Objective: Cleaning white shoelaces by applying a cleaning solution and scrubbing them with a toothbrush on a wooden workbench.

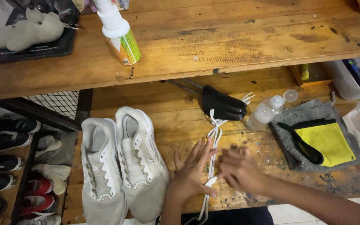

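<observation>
Left hand (192, 173) open-fingered and right hand (240, 168) loosely curled both press on the white laces (213, 143) lying on the wooden bench (180, 112) just right of the pale unlaced shoes (121, 162); best to rub them flat, untwisted, kept clear of the black shoe tree (223, 104).

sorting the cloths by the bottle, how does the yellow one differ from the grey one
The yellow cloth is smaller, bright and smooth-looking; the grey cloth is larger, dull and fluffy like a towel. The yellow cloth lies on top, the grey cloth underneath on the wooden bench. Both lie flat, untouched by either hand.
</observation>
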